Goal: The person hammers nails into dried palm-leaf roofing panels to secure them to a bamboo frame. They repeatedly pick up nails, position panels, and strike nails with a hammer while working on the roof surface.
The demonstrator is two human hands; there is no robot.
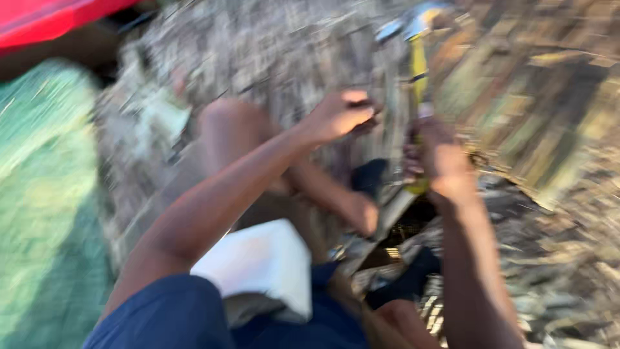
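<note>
Blue shorts [168,317] nearest; blurred right hand [439,158] grips a yellow-handled tool [420,71].

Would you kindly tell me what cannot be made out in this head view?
- Yellow-handled tool: motion blur hides its kind; its head runs into the top edge.
- Right hand: around the handle, fingers smeared.
- Left hand: what it grips is blurred.
- Ground: streaked, material unclear.
</note>
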